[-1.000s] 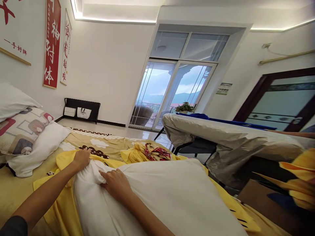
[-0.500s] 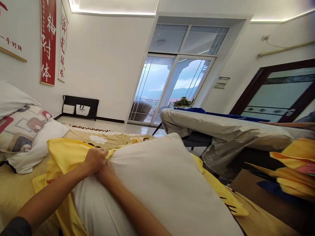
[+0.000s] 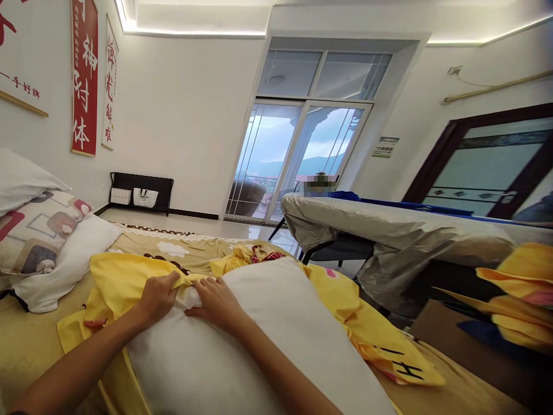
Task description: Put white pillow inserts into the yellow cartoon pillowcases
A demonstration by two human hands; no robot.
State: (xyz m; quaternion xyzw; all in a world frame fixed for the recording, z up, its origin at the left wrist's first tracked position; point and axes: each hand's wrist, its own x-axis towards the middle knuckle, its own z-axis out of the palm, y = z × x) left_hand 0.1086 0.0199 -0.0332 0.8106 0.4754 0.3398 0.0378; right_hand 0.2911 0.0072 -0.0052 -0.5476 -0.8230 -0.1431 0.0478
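A plump white pillow [image 3: 298, 328] lies in front of me on the bed, partly over yellow printed fabric, apparently a pillowcase [image 3: 123, 276]. My left hand [image 3: 159, 297] is closed around the gathered edge of the yellow pillowcase, beside the pillow's left end. Just to its right, my right hand [image 3: 219, 304] grips the pillow's upper edge, fingers bent over the far side and thumb on the near side. A twisted strip of yellow cloth and a bunched bit of white show between the two hands. The fingertips of my right hand are partly hidden behind the pillow edge.
Patterned and white pillows [image 3: 47, 230] are piled at left on the bed [image 3: 26, 340]. More yellow printed cloth [image 3: 384, 334] spreads right of the pillow. A plastic-covered table [image 3: 389, 225], a cardboard box [image 3: 449, 334] and folded yellow fabric [image 3: 522, 294] stand at right.
My hands were pressed together at the pillow's edge; the right has moved right, leaving a gap. The pillow has shifted, exposing more yellow cloth at its right.
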